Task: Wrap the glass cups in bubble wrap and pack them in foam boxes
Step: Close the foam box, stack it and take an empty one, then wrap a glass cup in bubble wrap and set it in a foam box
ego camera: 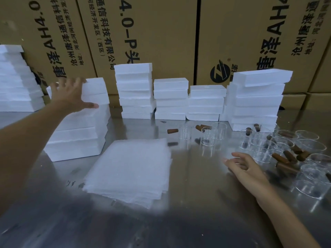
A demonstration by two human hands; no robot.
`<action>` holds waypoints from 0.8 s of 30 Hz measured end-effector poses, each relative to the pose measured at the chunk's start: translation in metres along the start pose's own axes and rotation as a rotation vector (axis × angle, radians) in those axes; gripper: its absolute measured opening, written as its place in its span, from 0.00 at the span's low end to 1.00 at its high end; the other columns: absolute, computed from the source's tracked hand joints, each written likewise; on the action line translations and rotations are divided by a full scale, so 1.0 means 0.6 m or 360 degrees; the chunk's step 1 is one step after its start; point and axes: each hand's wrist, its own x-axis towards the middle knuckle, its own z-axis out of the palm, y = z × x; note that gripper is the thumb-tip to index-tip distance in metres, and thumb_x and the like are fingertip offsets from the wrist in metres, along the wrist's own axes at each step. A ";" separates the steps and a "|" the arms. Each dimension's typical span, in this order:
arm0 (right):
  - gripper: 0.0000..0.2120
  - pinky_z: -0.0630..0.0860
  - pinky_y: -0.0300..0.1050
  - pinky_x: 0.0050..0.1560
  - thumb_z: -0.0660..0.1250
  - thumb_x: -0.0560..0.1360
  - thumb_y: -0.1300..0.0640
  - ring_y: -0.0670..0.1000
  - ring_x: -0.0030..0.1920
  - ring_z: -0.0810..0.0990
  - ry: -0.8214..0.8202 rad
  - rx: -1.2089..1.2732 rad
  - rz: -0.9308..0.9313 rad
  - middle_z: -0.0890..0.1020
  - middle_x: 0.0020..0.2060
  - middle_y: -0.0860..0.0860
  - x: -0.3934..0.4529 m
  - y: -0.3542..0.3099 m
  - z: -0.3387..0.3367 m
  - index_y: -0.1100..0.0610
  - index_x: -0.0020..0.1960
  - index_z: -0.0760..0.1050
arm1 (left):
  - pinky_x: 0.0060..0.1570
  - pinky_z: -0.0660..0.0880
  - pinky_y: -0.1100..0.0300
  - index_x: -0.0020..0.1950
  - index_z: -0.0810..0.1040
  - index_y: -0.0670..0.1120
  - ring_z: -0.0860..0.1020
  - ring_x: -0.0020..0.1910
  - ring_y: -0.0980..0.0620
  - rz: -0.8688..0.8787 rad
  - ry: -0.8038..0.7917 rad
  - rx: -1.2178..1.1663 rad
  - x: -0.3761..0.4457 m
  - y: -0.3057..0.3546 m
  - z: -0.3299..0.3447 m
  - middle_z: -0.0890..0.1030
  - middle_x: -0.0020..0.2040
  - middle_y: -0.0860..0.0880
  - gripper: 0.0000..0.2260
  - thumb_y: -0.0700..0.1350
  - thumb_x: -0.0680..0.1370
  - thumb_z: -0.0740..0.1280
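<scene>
Nearest the camera, the right hand (244, 166) hovers low over the shiny steel tabletop (197, 176), fingers spread and relaxed, holding nothing. Just beyond its fingertips to the right lies the cluster of clear glass cups (308, 145), mixed with small brown cylindrical corks (281, 159); the nearest cups sit close to the hand but apart from it. A few more cups and corks stand farther back near the table's middle (206, 136). To the hand's left, well apart, lies the square stack of white bubble-wrap sheets (130, 170), flat on the table.

Across the table, the left hand (71, 93) reaches out on an extended arm and grips the topmost white foam box (95, 90) of the near-left stack, fingers curled over its upper edge and the thumb pressed against its front face. That top box sits tilted a little off the boxes beneath it (77, 136).

Further stacks of white foam boxes (136, 90) line the back of the table at varying heights, one more at the far left edge (16, 81) and a tall, slightly skewed one on the right (258, 97). Behind them stands a wall of large brown cardboard cartons (170, 33) printed with black lettering and a round black logo
</scene>
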 end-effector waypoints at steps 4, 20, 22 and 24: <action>0.16 0.74 0.41 0.52 0.75 0.73 0.48 0.44 0.53 0.80 0.0019 0.0004 0.0020 0.80 0.52 0.47 -0.003 -0.002 0.004 0.49 0.58 0.76 | 0.69 0.59 0.36 0.72 0.64 0.46 0.64 0.71 0.34 0.0018 0.0013 -0.0033 0.000 0.001 0.003 0.69 0.70 0.36 0.36 0.53 0.71 0.77; 0.06 0.69 0.44 0.40 0.61 0.77 0.52 0.48 0.43 0.76 0.0359 -0.0910 -0.0208 0.78 0.41 0.44 0.029 0.013 0.036 0.49 0.43 0.75 | 0.71 0.59 0.44 0.74 0.65 0.43 0.62 0.72 0.38 0.0555 0.0122 -0.0480 -0.003 0.286 -0.024 0.67 0.73 0.39 0.28 0.45 0.76 0.68; 0.08 0.69 0.45 0.43 0.58 0.78 0.50 0.49 0.45 0.76 0.0323 -0.1194 -0.0239 0.76 0.42 0.45 0.035 0.006 0.044 0.48 0.44 0.75 | 0.69 0.61 0.45 0.74 0.65 0.44 0.63 0.72 0.39 0.0599 0.0024 -0.0659 -0.009 0.352 -0.014 0.67 0.73 0.40 0.28 0.45 0.76 0.68; 0.09 0.70 0.45 0.43 0.57 0.79 0.49 0.48 0.43 0.76 0.0327 -0.1265 -0.0240 0.77 0.41 0.44 0.040 0.003 0.047 0.48 0.45 0.74 | 0.67 0.63 0.46 0.74 0.63 0.45 0.64 0.71 0.39 0.0629 -0.0108 -0.0892 -0.018 0.427 -0.006 0.67 0.72 0.40 0.28 0.45 0.76 0.68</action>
